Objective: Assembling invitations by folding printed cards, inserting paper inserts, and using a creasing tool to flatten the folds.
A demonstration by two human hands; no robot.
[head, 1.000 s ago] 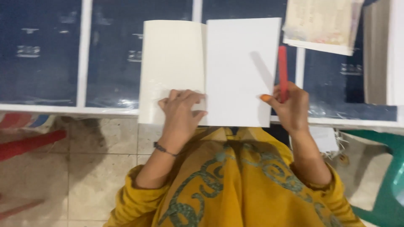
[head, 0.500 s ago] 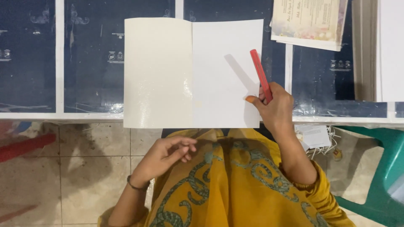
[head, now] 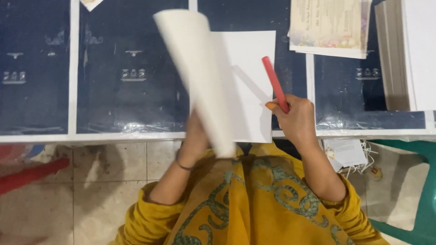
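Note:
A folded white card [head: 247, 86] lies on the dark blue table [head: 127, 90] in front of me. Its cream left flap [head: 195, 77] is lifted and swinging over, blurred by motion. My left hand [head: 196, 136] is behind the raised flap and mostly hidden, holding it from below near the table's edge. My right hand [head: 297, 119] rests on the card's right edge and grips a red stick-shaped tool [head: 275, 89] that points up and to the left.
A stack of printed cream cards [head: 329, 27] lies at the back right, beside a tall pile of white sheets [head: 411, 54]. A green plastic chair [head: 420, 190] stands right of me. Tiled floor and a red object [head: 27, 174] are at left.
My left hand came up from my lap and lifted the card's left flap, which now swings rightward over the white half. My right hand stayed on the card's right edge with the red tool.

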